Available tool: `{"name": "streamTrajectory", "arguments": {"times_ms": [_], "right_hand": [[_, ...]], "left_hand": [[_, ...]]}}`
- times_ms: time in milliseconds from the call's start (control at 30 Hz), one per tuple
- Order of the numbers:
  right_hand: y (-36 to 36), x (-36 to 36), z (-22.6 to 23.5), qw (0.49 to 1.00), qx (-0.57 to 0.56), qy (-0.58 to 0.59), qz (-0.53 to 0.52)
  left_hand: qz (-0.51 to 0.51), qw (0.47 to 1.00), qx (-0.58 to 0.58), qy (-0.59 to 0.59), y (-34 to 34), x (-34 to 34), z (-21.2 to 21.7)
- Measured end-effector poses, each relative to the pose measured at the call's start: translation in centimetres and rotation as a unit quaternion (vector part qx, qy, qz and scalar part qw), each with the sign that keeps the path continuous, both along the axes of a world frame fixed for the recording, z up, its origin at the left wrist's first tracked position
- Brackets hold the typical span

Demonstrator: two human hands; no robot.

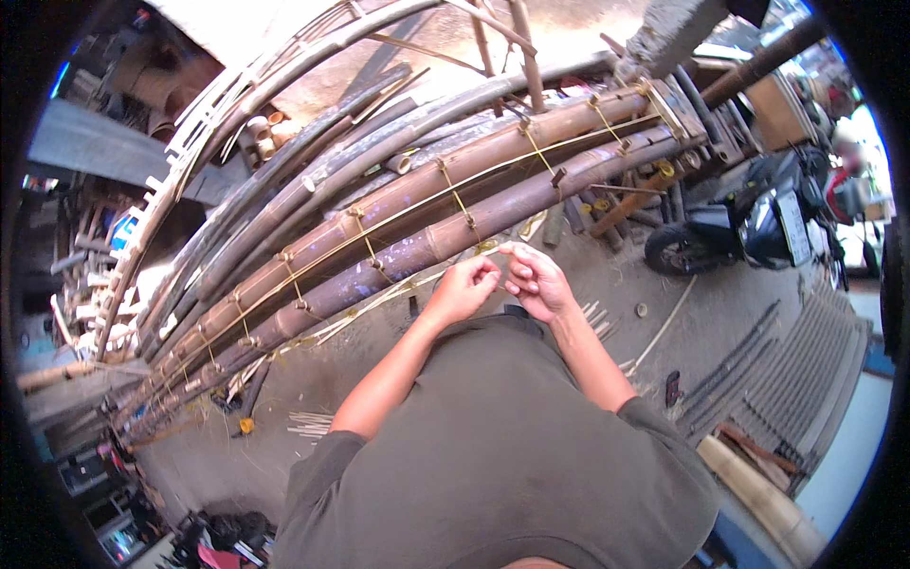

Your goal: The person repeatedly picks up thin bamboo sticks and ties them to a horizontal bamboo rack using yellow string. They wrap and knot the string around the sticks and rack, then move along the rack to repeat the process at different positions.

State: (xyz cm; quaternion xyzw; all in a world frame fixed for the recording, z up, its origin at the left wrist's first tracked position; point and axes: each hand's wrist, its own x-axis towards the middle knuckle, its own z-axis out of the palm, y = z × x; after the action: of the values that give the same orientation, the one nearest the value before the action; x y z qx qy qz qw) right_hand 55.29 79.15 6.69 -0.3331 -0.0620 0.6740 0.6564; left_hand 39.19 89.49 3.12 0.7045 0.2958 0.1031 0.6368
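The left hand (466,290) and right hand (536,284), fingers curled, any held strand too fine to tell, face each other, perhaps for fine control, beside bamboo poles (445,237) spanning 8 to 1 o'clock, which yellow cords (459,199) apparently keep parallel.

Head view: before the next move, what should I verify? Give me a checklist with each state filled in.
1. Left hand in clear view: ok, raised in front of the chest with fingers curled.
2. Right hand in clear view: ok, raised beside the left, fingers bent.
3. Something thin pinched in the fingertips: cannot tell, too small to make out.
4. Yellowish cords spanning the front bamboo pole and rear bamboo pole: ok, several cross the gap.
5. Floor around the person free of loose pieces: not ok, pale sticks lie there.
6. Motorcycle away from the hands: ok, off to the right.
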Motion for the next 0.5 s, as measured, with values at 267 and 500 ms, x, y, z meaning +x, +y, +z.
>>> {"name": "streamTrajectory", "arguments": {"times_ms": [267,500], "right_hand": [[4.4,9.3,-4.8,0.640,-0.205,-0.713,-0.202],[6.0,13.6,-4.8,0.648,-0.147,-0.738,-0.116]], "left_hand": [[0.049,0.995,-0.091,-0.005,1.9,-3.0,-1.0],[0.011,0.998,-0.064,0.002,3.4,-0.3,0.9]]}}
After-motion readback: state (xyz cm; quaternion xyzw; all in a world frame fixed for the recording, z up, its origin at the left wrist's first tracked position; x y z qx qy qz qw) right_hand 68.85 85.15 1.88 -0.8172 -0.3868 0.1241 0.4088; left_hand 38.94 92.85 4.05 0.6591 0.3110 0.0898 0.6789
